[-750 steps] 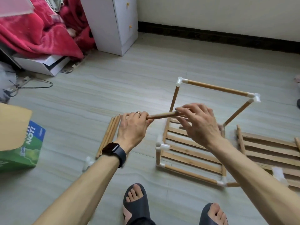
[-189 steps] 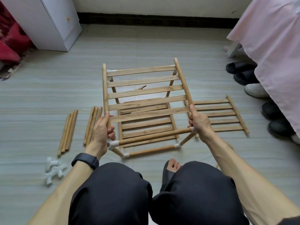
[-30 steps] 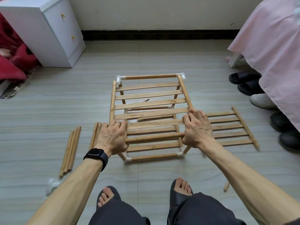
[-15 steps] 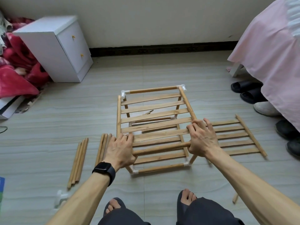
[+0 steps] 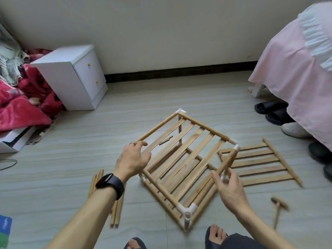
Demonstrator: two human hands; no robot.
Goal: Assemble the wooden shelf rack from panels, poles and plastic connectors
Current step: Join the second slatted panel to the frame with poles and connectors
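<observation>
Head view: left hand [image 5: 132, 159] grips rack [image 5: 186, 153]; right hand [image 5: 230, 190] spread beside pole [image 5: 228, 159] (blurred).

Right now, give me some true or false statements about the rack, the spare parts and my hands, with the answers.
1. A loose panel lies on the floor to the right of the rack. True.
2. The mallet is in the right hand. False: it lies on the floor, to the right of that hand.
3. The watch is on the left wrist. True.
4. The spare poles lie to the right of the rack. False: they lie on the floor to its left, partly under the left forearm.
5. The cabinet has both drawers shut. True.
</observation>
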